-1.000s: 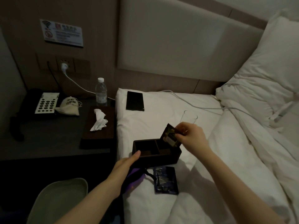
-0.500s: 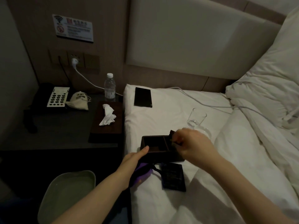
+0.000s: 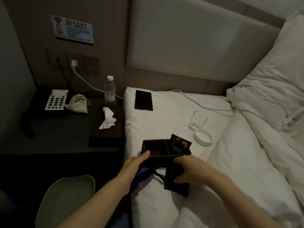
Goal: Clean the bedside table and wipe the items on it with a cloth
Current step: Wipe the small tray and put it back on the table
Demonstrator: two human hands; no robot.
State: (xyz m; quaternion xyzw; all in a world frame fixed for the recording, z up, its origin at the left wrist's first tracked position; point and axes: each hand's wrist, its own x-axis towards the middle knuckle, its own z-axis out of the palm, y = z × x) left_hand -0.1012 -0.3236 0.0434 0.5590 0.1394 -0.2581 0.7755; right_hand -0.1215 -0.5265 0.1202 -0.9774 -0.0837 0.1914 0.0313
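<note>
left hand (image 3: 134,163): thumb lies straight along the near left rim of the dark compartment box (image 3: 158,151); the other fingers are under or behind it, so whether the grip is clamped I cannot tell
right hand (image 3: 189,170): grip clamped on a dark packet (image 3: 176,181), fingers curled over its upper part, thumb on its near face
dark compartment box: on the bed sheet (image 3: 164,122) near the bed's left edge, open top, divided inside; a printed sachet (image 3: 179,143) stands tilted in the right compartment
cloth (image 3: 144,176): purple, on the bed under the left hand and the near edge of the box, partly hidden
dark packet: just in front of the box, lower end resting on the sheet
table (image 3: 54,139): dark, left of the bed; carries a phone (image 3: 56,99), a small drawstring pouch (image 3: 77,104), a water bottle (image 3: 109,89) and a tissue box (image 3: 107,125) with a tissue sticking up
bed, further back: black slab (image 3: 143,102) near the headboard, glass tumbler (image 3: 196,120), white ashtray (image 3: 202,136) just beside the tumbler, white cable (image 3: 205,106) running across
floor side: pale basin (image 3: 65,201) below the table edge
</note>
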